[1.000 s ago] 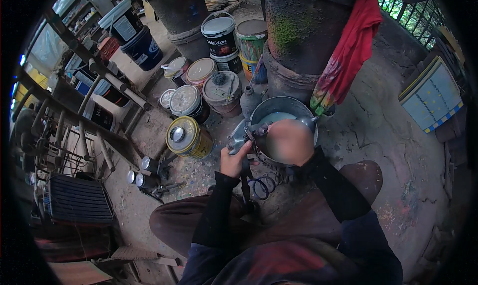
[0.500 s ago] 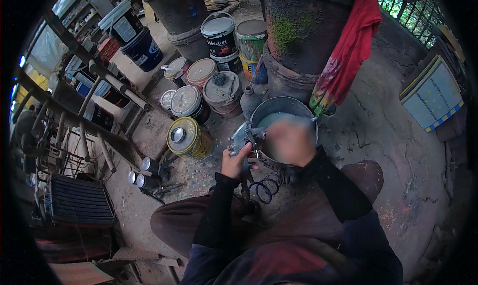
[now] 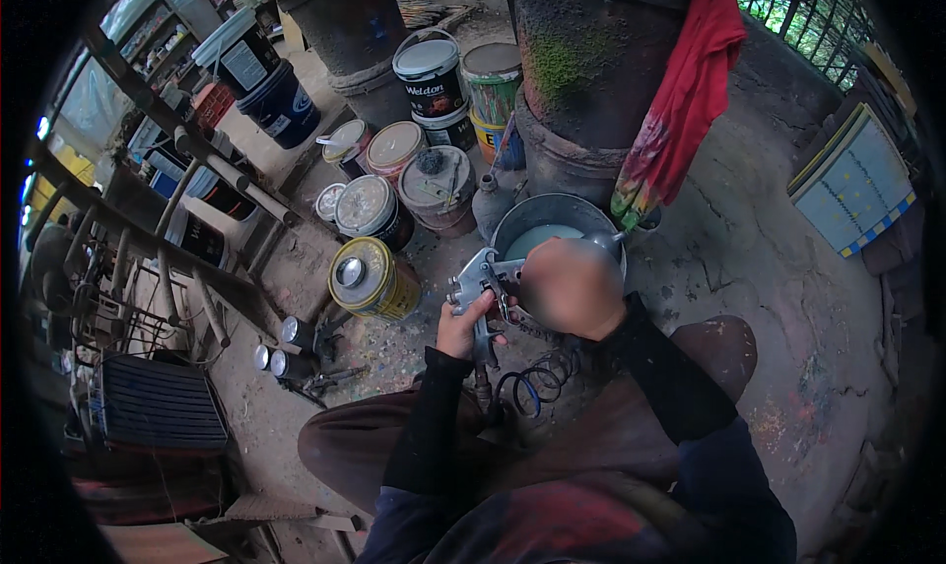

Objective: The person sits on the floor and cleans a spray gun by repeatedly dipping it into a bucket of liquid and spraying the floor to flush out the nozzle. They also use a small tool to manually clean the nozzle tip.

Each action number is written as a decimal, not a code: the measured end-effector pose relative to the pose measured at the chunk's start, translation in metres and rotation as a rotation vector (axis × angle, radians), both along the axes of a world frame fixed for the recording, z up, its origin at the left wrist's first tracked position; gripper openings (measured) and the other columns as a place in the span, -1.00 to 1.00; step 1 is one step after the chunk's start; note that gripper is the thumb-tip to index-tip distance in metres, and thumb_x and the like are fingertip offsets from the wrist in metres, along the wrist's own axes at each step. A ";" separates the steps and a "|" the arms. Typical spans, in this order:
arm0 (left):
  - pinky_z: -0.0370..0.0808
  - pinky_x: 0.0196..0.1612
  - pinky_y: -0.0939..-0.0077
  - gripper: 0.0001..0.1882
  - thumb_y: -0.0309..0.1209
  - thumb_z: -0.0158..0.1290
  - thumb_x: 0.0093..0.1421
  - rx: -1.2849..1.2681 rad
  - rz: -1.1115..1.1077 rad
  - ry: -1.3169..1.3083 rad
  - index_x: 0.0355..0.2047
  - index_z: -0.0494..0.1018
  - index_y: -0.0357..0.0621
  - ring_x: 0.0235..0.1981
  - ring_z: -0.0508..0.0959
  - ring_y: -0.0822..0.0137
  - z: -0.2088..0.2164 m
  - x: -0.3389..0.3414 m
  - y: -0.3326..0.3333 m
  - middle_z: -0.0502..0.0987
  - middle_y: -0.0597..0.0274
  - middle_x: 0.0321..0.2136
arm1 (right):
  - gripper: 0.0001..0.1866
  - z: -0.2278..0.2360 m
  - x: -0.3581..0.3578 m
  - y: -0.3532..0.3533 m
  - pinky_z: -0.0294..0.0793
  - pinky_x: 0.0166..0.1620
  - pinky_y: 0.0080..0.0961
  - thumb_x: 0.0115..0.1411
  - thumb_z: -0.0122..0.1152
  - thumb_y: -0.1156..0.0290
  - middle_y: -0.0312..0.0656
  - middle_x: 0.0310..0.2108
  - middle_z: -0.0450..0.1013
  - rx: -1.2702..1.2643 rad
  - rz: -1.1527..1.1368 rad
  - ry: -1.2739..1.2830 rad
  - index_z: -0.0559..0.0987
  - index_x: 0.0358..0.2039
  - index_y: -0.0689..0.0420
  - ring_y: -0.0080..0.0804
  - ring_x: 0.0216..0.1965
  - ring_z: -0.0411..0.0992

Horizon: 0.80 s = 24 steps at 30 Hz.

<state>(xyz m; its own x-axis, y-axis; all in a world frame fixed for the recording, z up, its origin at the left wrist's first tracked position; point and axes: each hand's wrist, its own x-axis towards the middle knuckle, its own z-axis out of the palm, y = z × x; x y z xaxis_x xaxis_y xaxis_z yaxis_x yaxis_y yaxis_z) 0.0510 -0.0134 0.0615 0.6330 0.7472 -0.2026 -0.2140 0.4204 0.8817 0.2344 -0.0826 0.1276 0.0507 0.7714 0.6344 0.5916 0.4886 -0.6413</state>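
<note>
My left hand point(image 3: 459, 329) is closed round the handle of a silver spray gun point(image 3: 482, 275), its head pointing toward the bucket. A coiled dark blue air hose point(image 3: 537, 382) lies below the gun, between my legs. At the gun's front end, over the near part of a grey metal bucket point(image 3: 623, 268), is my right hand point(image 3: 576, 293). A blur smears its fingers, so their grip is hidden. Pale greenish liquid point(image 3: 542, 237) fills part of the bucket. On its far right rim a rounded grey metal thing point(image 3: 603, 240) shows partly behind my right hand.
Several paint pails stand beyond the bucket, among them a yellow can point(image 3: 374, 278). A grey bottle point(image 3: 492, 205) touches the bucket's left side. A red cloth point(image 3: 680, 101) hangs from a large dark drum point(image 3: 591, 81). Small metal cups point(image 3: 286, 362) sit at left near a slatted chair point(image 3: 163, 401).
The spray gun has tilted a little in my left hand and more of its handle shows. My right hand has shifted slightly nearer to me, uncovering more of the liquid.
</note>
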 end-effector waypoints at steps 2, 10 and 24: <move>0.55 -0.61 0.51 -0.67 -0.33 -0.01 0.17 0.004 0.000 0.009 -0.15 0.38 -0.35 -0.42 0.58 0.24 0.001 0.000 0.000 0.53 -0.02 -0.34 | -0.83 0.001 0.000 -0.003 0.39 -0.40 -0.36 -0.01 0.05 0.67 -0.14 -0.43 0.37 0.004 -0.007 -0.057 0.44 -0.37 0.18 -0.12 -0.42 0.43; 0.54 -0.64 0.49 -0.73 -0.36 0.04 0.14 -0.004 0.073 0.073 -0.24 0.43 -0.34 -0.53 0.54 0.34 0.001 0.005 -0.004 0.54 0.05 -0.41 | -0.84 -0.010 0.001 0.001 0.40 -0.40 -0.36 -0.05 0.05 0.68 -0.14 -0.46 0.38 -0.020 -0.038 -0.041 0.45 -0.40 0.19 -0.13 -0.42 0.43; 0.54 -0.64 0.41 -0.78 -0.45 0.04 0.13 0.057 0.163 0.050 -0.25 0.42 -0.34 -0.43 0.55 0.26 0.006 0.000 -0.007 0.52 0.05 -0.38 | -0.94 0.000 0.018 -0.001 0.44 -0.28 -0.60 0.07 0.03 0.67 -0.19 -0.43 0.44 -0.243 0.089 0.310 0.46 -0.43 0.28 -0.47 -0.35 0.46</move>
<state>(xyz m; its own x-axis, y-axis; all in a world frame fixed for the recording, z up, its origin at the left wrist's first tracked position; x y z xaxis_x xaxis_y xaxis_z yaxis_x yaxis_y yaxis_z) 0.0506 -0.0204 0.0679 0.4927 0.8503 -0.1852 -0.2309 0.3329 0.9142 0.2528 -0.0840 0.1280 0.1370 0.9071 0.3980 0.3137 0.3414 -0.8861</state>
